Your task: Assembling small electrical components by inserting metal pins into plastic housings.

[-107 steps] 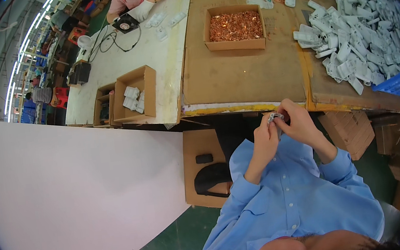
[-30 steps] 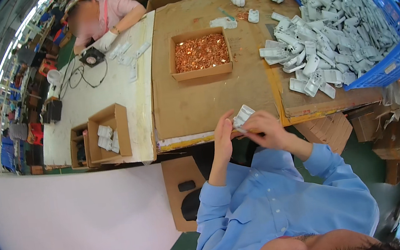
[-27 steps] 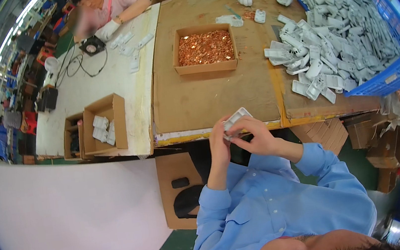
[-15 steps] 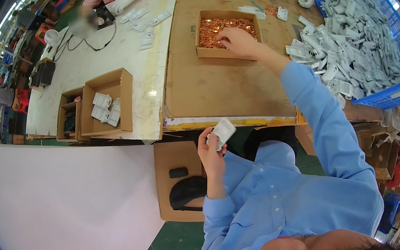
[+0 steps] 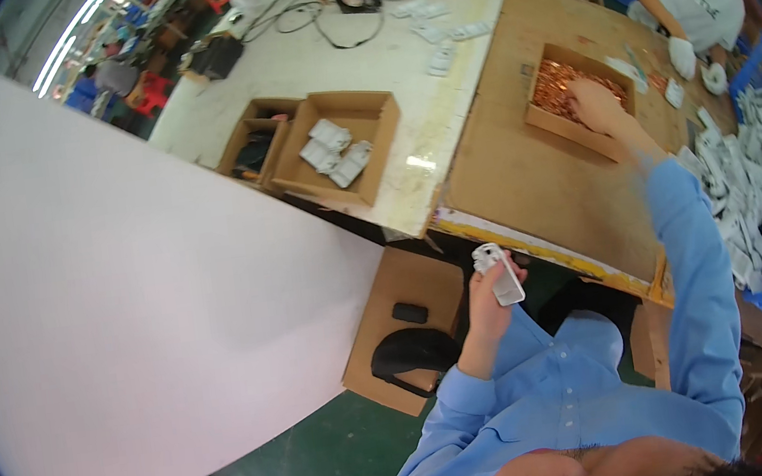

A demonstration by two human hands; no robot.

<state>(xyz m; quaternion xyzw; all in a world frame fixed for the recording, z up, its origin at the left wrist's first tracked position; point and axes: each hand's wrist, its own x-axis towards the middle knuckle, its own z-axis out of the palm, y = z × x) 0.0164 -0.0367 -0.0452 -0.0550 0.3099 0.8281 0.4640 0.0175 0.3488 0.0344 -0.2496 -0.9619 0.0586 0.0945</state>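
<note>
Your left hand (image 5: 483, 297) has its grip closed around the white plastic part (image 5: 499, 273), near the worktop (image 5: 525, 173) edge; keep it steady. Beyond, your right hand (image 5: 595, 104) digs in the box of copper pieces (image 5: 562, 87), grip state unclear; pick carefully only one.

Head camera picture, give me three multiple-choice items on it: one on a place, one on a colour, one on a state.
1. Where is the right hand?
A. in the box of copper pieces
B. on the lap
C. on the fan

2. What colour are the person's sleeves?
A. red
B. light blue
C. black

3. What is the left hand doing?
A. resting flat and empty on the table
B. holding a small white part
C. gripping a cable

Answers: 1 A, its fingers are among the copper pieces; 2 B, both forearms show light blue cloth; 3 B, its fingers close round the white part below the table edge.
</note>
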